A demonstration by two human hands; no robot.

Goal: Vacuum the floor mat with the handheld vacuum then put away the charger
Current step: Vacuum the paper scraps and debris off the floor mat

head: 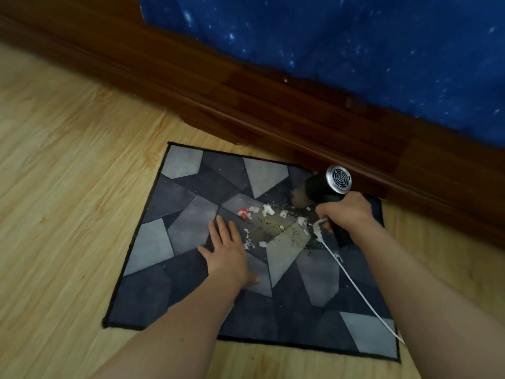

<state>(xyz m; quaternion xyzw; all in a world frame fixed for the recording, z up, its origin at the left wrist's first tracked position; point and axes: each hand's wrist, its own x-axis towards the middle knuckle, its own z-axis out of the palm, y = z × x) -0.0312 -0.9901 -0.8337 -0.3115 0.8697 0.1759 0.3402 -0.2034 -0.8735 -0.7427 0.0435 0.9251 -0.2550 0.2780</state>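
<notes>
A light wooden floor [68, 187] was seen at the left. The floor mat [153, 242], patterned in grey and dark angular panels, was laid flat on it, with its far right corner against a dark wooden bed frame [246, 105]. The left hand [228, 250] was pressed palm-down on the mat near its centre, with the fingers [221, 228] held straight and slightly spread. Just right of that hand, debris [273, 222] of white and red scraps and fine crumbs was scattered across the middle of the mat. The handheld vacuum [325, 187], black with a round silver grille at its rear, was held over the far right part of the mat, its front end directed down at the debris. Its handle was gripped by the right hand [345, 214], whose fingers were curled closed round it. A white cable [355, 288] was run from that grip to the mat's near right corner. A blue star-printed cover [355, 50] was draped over the frame.
</notes>
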